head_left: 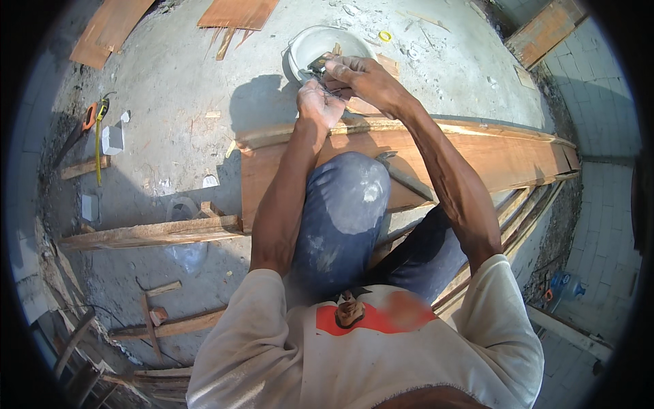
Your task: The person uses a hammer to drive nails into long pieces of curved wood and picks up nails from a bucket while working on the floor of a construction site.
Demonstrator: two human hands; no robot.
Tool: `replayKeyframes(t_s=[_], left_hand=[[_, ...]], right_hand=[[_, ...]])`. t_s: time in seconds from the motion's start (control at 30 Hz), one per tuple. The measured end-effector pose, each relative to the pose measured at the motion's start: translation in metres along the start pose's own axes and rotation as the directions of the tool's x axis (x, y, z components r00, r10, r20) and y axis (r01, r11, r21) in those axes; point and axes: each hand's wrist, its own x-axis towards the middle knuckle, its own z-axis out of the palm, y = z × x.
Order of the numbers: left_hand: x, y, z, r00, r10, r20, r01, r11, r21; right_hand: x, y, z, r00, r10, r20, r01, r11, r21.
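Observation:
Both of my hands are together over the near rim of a white bucket (pixel 300 56). My left hand (pixel 319 103) is cupped palm-up around thin dark pieces that look like nails. Just above it, my right hand (pixel 355 76) has its thumb and fingers pinched together, and whatever is between them is too small to make out. Dark bits and a scrap of wood show inside the bucket, partly hidden by my fingers. A hammer (pixel 409 178) lies on the reddish plywood board (pixel 470 151) beside my raised knee.
Wooden strips edge the board, and a long timber (pixel 150 235) extends left. A handsaw (pixel 76 133), a yellow tape measure (pixel 100 129) and a white block (pixel 112 140) lie far left. A yellow ring (pixel 385 35) sits beyond the bucket. Plywood pieces (pixel 238 12) lie at the back.

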Motion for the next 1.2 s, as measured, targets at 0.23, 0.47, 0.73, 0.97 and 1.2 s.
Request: replayKeyframes(t_s=[0.23, 0.47, 0.73, 0.97, 1.2], left_hand=[[0.002, 0.008, 0.0, 0.992, -0.032, -0.119, 0.025, 0.998, -0.063], [0.004, 0.015, -0.038, 0.999, -0.037, -0.026, 0.032, 0.984, -0.176], [0.002, 0.004, -0.02, 0.984, -0.032, -0.174, -0.023, 0.952, -0.305], [-0.001, -0.002, -0.034, 0.997, 0.019, 0.077, -0.025, 0.997, 0.076], [-0.005, -0.012, -0.028, 0.993, 0.03, 0.112, -0.037, 0.997, 0.062]], right_hand=[[-0.013, 0.003, 0.001, 0.983, -0.152, -0.103, 0.153, 0.988, -0.002], [-0.039, 0.04, -0.01, 0.981, -0.151, -0.12, 0.118, 0.962, -0.245], [-0.041, 0.067, 0.027, 0.94, -0.196, -0.278, 0.083, 0.925, -0.371], [-0.039, 0.061, 0.035, 0.96, -0.116, -0.256, 0.026, 0.943, -0.332], [-0.039, 0.054, 0.039, 0.945, -0.125, -0.303, 0.0, 0.924, -0.381]])
